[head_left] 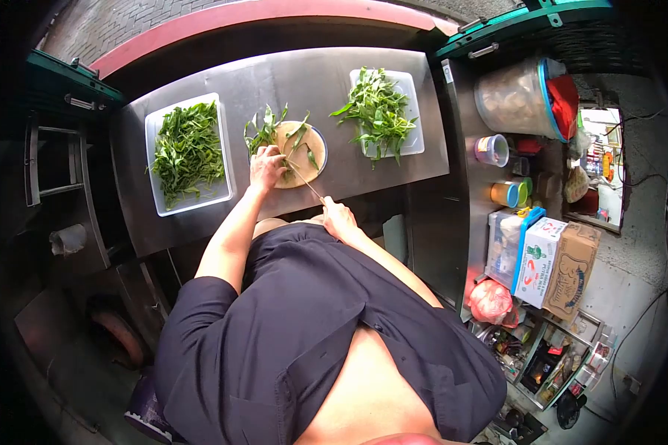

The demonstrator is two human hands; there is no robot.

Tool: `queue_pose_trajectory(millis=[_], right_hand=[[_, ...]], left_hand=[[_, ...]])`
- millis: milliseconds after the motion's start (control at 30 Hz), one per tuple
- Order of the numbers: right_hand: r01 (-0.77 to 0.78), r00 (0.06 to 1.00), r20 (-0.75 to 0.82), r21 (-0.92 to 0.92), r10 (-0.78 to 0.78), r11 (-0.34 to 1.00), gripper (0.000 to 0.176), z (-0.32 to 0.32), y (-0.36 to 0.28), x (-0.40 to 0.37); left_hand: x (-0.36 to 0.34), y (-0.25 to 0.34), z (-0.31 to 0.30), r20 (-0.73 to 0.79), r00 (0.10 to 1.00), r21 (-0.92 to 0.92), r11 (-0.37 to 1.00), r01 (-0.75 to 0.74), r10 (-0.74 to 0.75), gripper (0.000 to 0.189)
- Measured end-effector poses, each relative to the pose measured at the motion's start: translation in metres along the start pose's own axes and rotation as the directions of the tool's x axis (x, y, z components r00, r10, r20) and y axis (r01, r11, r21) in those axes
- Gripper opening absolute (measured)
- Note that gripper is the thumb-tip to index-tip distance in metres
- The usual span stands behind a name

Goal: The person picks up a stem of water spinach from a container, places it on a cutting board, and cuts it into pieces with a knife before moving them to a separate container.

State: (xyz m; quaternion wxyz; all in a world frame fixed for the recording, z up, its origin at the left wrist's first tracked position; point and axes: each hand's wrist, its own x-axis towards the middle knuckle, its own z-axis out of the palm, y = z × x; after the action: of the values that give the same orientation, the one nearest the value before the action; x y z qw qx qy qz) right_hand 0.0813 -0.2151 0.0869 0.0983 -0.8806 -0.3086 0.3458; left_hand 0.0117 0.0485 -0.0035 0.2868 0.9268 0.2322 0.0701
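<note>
A round wooden cutting board (pixel 292 178) lies near the front edge of the metal table. My left hand (pixel 266 169) is closed over a bunch of leafy greens (pixel 263 130) at the board's left side, its fingers curled on the stems. In my right hand (pixel 338 218) is the handle of a knife (pixel 306 182), whose thin blade slants across the board toward my left fingertips. A few loose leaves (pixel 312 159) rest on the board. To the left stands a white tray (pixel 226 178) full of cut greens; another white tray (pixel 416 133) on the right carries longer leafy stalks (pixel 382 111).
The metal table (pixel 312 70) spans the front. On the right-hand counter are a large clear tub (pixel 508 100) with a blue rim, small plastic containers (pixel 491 150), a lidded box (pixel 503 245), cartons (pixel 571 267) and a pink plastic bag (pixel 490 302). A metal frame (pixel 56 159) stands at left.
</note>
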Motion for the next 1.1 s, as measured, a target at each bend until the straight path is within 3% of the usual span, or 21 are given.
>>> queue_pose_trajectory(millis=[267, 533, 633, 700, 867, 967, 1100], right_hand=[[-0.058, 0.996, -0.059, 0.135, 0.066, 0.989, 0.025, -0.014, -0.016, -0.003], [-0.022, 0.999, -0.043, 0.138, 0.028, 0.99, 0.026, -0.007, -0.013, 0.001], [-0.017, 0.993, -0.114, 0.176, 0.038, 0.984, 0.025, -0.004, -0.011, 0.008], [-0.001, 0.987, -0.159, 0.203, 0.034, 0.979, 0.025, -0.005, -0.011, 0.011], [0.012, 0.998, -0.063, 0.139, -0.004, 0.99, 0.025, -0.011, -0.014, 0.017], [-0.025, 0.999, -0.033, 0.098, 0.028, 0.995, 0.026, -0.007, -0.01, 0.021], [-0.059, 0.998, -0.02, 0.087, 0.06, 0.994, 0.028, -0.006, -0.002, 0.022]], left_hand=[[-0.008, 0.013, 0.0, -0.068, 0.997, 0.012, 0.999, 0.049, -0.048, 0.04], [-0.01, 0.016, 0.001, -0.086, 0.993, -0.001, 0.997, 0.077, -0.077, 0.039], [-0.012, 0.022, -0.002, -0.04, 0.997, 0.056, 0.996, 0.065, -0.062, 0.038], [-0.016, 0.026, 0.002, -0.105, 0.994, 0.153, 0.987, 0.059, -0.043, 0.036], [-0.019, 0.027, 0.012, -0.065, 0.996, 0.228, 0.973, -0.043, 0.059, 0.039], [-0.024, 0.029, 0.016, -0.116, 0.99, 0.271, 0.961, -0.052, 0.086, 0.04], [-0.032, 0.028, 0.017, -0.083, 0.995, 0.22, 0.975, -0.034, 0.054, 0.043]])
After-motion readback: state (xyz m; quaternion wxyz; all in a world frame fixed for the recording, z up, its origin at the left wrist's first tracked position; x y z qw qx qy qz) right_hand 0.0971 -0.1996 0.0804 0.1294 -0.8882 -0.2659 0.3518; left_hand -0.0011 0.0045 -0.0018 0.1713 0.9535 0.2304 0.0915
